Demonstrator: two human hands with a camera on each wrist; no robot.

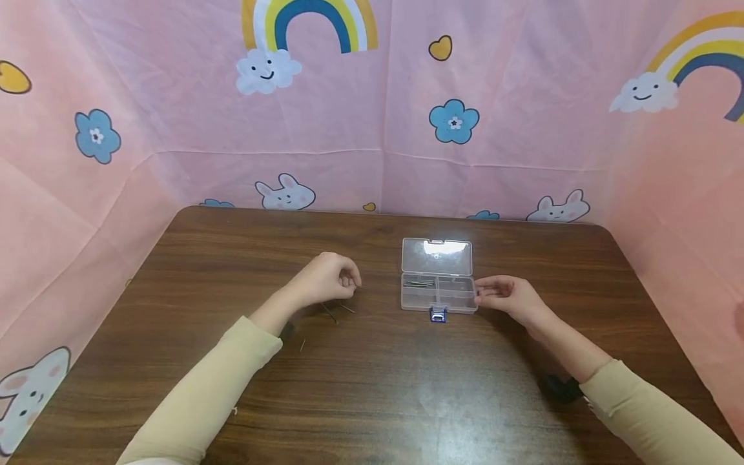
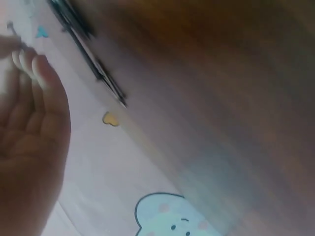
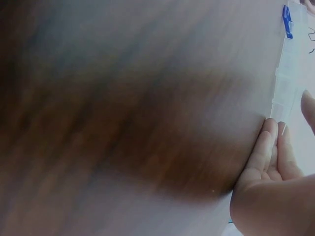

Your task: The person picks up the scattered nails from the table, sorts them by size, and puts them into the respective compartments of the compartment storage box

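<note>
In the head view my left hand (image 1: 327,278) is over the table, left of the box, with its fingers curled in. It pinches a small thin nail (image 2: 12,28), whose head shows above the fingertips in the left wrist view. Several thin metal nails (image 1: 330,314) lie on the table just below that hand. My right hand (image 1: 517,299) rests at the right end of a clear plastic box (image 1: 420,307), its extended fingers touching the end wall. The box's lid (image 1: 436,257) is tilted back, and a few nails (image 1: 420,283) lie in its upper left compartment.
A blue latch (image 1: 438,315) sticks out from the box's front edge. One more thin piece of metal (image 1: 302,345) lies near the left sleeve. The brown wooden table (image 1: 372,394) is bordered by pink printed cloth (image 1: 349,129) at the back and sides.
</note>
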